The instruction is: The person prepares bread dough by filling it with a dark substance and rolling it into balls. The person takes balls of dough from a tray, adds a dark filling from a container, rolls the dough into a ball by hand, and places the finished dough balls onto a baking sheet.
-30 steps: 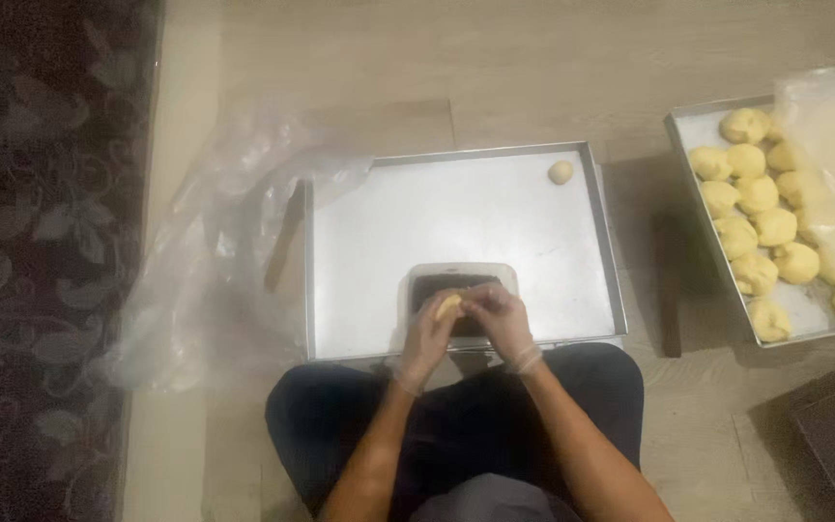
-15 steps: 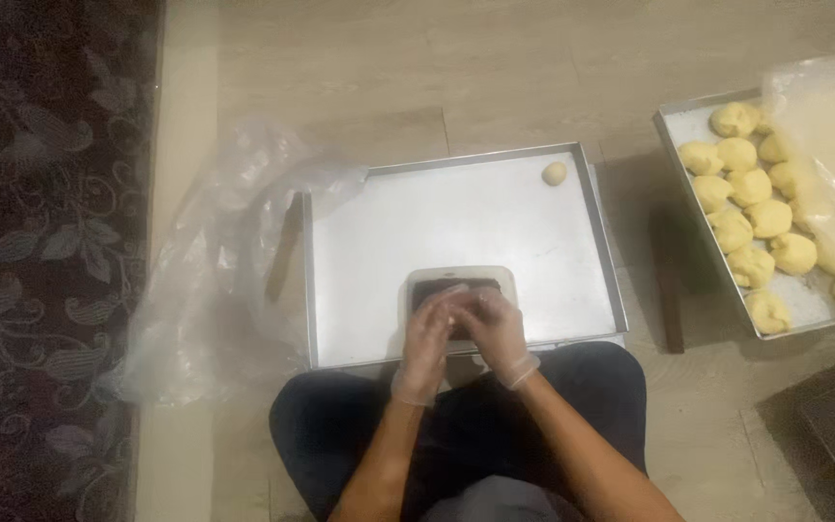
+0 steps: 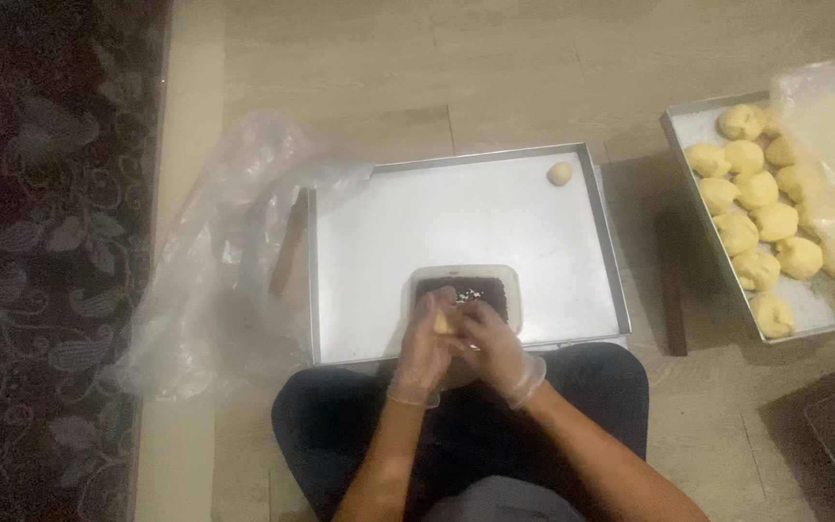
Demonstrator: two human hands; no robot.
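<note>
Pale yellow dough piece (image 3: 444, 323) sits pinched between my gloved left hand (image 3: 422, 353) and right hand (image 3: 495, 348), over the clear tub of dark filling (image 3: 466, 290) on the metal tray (image 3: 456, 217); shaping step, calling for gentle sealing pressure.

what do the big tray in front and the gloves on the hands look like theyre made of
The tray looks like bare metal, probably aluminium: dull silver-grey sheen, thin upturned rim. The gloves on the left hand and right hand look like thin clear plastic or vinyl: see-through film with a rolled cuff at each wrist.
</note>
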